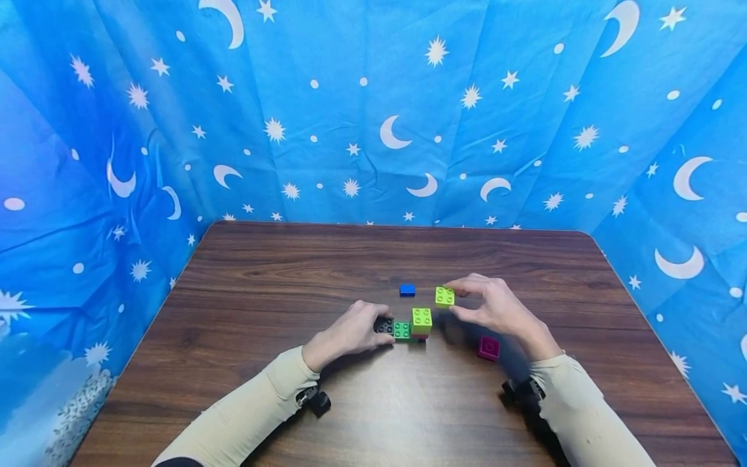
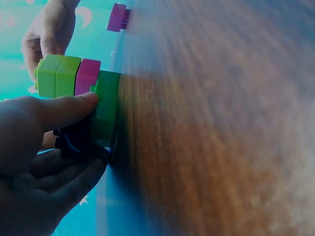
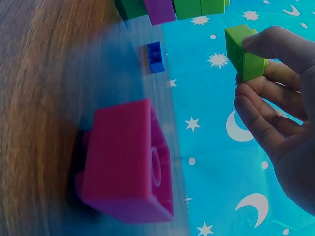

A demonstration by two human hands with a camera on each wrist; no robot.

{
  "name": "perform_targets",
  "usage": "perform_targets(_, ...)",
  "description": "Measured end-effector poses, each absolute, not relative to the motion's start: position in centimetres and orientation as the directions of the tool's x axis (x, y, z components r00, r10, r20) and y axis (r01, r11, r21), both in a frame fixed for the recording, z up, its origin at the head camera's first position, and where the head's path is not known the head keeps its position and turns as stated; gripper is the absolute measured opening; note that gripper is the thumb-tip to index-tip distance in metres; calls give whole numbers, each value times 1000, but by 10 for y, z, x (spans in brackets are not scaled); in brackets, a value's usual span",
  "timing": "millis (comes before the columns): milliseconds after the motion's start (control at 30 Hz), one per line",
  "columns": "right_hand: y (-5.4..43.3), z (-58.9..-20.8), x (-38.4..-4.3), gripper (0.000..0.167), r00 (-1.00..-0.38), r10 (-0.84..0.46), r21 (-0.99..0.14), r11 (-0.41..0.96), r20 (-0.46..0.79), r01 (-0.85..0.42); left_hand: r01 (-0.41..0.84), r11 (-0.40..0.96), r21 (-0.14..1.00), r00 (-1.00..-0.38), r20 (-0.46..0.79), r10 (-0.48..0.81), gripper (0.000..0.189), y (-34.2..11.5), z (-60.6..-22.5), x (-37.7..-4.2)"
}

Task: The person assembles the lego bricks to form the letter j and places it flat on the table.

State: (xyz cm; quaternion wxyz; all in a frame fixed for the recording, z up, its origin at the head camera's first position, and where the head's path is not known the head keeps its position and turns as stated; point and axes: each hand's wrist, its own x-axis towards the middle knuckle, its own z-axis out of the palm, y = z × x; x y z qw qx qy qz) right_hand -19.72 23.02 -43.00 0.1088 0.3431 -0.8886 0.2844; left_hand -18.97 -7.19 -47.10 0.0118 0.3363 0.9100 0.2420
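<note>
My left hand point(image 1: 355, 327) grips a black brick point(image 1: 384, 325) at the left end of a small build on the table. Beside the black one is a green brick point(image 1: 401, 331), also seen in the left wrist view with the left thumb touching it. On the green brick's right end stand a magenta brick point(image 2: 88, 77) and two stacked lime bricks point(image 1: 421, 320). Between thumb and fingers, my right hand point(image 1: 496, 308) pinches another lime brick point(image 3: 246, 51), held apart from the stack, to its right and a little farther back.
A loose magenta brick point(image 1: 488, 348) lies studs down on the table point(image 1: 373, 415), near the right forearm. Behind the build sits a small blue brick point(image 1: 407, 290). A blue curtain point(image 1: 350, 130) with moons and stars surrounds the table's far side and both sides.
</note>
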Motion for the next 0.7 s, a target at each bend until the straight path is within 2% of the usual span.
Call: perform_targets(700, 214, -425, -191, 38, -740, -569, -512, 543, 358, -665, 604, 653, 457, -773, 138, 619, 32, -72, -472, -190)
